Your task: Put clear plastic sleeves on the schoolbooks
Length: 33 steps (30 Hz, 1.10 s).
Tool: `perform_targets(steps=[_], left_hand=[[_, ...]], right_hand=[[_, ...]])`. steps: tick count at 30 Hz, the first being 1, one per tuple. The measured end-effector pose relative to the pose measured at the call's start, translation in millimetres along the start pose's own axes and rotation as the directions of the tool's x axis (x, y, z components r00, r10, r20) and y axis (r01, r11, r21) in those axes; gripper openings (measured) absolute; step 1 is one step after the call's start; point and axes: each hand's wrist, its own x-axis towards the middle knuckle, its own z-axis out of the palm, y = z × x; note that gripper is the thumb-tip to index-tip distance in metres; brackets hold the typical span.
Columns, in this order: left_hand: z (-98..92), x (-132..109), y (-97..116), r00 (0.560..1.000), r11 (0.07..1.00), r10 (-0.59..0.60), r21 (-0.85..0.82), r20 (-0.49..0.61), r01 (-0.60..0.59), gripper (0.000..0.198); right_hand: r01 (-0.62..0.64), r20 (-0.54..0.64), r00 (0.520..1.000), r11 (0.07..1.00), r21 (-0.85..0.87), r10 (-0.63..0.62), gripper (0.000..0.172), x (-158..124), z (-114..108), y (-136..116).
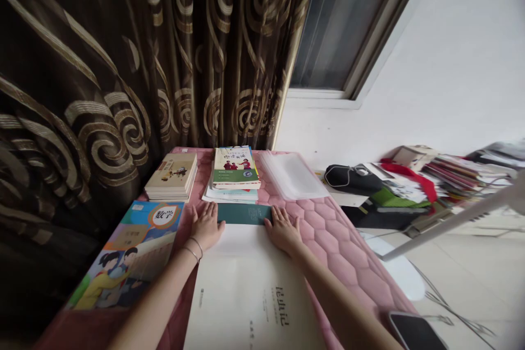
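A large white book with a dark teal band at its far end lies on the pink quilted table cover. My left hand rests flat on the book's far left corner, fingers stretched out. My right hand lies flat on the far right corner, fingers spread, touching the teal band. A thin bracelet circles my left wrist. Neither hand holds anything.
A colourful maths textbook lies to the left. Two book stacks and a clear plastic folder sit at the back. A phone lies at the near right edge. Brown patterned curtain hangs behind; cluttered books and a black pouch lie right.
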Motion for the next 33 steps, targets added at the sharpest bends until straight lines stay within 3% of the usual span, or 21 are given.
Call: perform_targets(steps=[3, 8, 11, 14, 19, 22, 28, 33], left_hand=[[-4.7, 1.0, 13.7, 0.998, 0.998, 0.059, 0.003, 0.001, -0.059, 0.061], [-8.2, 10.8, 47.0, 0.971, 0.970, 0.232, -0.095, 0.064, -0.225, 0.059], [-7.5, 16.0, 51.8, 0.967, 0.969, 0.232, -0.114, 0.103, -0.220, 0.059], [-5.1, 16.7, 37.3, 0.982, 0.986, 0.147, -0.093, 0.117, -0.137, 0.061], [0.1, 9.2, -2.4, 0.995, 0.999, 0.017, -0.031, 0.094, -0.014, 0.063], [-0.2, 6.9, -14.6, 0.995, 1.000, -0.011, -0.008, 0.097, 0.012, 0.063], [-8.2, -5.0, -3.8, 0.990, 0.998, -0.039, -0.037, 0.136, 0.045, 0.061], [-8.4, -37.7, 13.0, 0.988, 0.989, -0.080, -0.113, 0.135, 0.095, 0.057]], right_hand=[[0.017, -0.027, 0.999, 1.000, -0.022, -0.017, 0.068, 1.1, -6.3, -19.0], [0.276, 0.062, 0.958, 0.958, 0.078, -0.281, 0.057, 2.8, -7.4, -66.7], [0.324, 0.069, 0.941, 0.941, 0.093, -0.331, 0.056, 3.6, 0.3, -80.7], [0.262, 0.016, 0.964, 0.959, 0.108, -0.265, 0.063, 4.0, 6.9, -71.2], [0.023, -0.012, 1.000, 0.998, 0.062, -0.022, 0.066, 1.1, 4.4, -23.6], [-0.032, -0.013, 0.999, 0.998, 0.047, 0.032, 0.065, -0.8, 0.6, -2.9], [-0.049, -0.020, 0.999, 0.999, -0.021, 0.048, 0.067, 5.1, -1.4, 0.0], [-0.001, -0.116, 0.993, 0.994, -0.109, -0.012, 0.060, 9.6, -8.8, -34.0]])
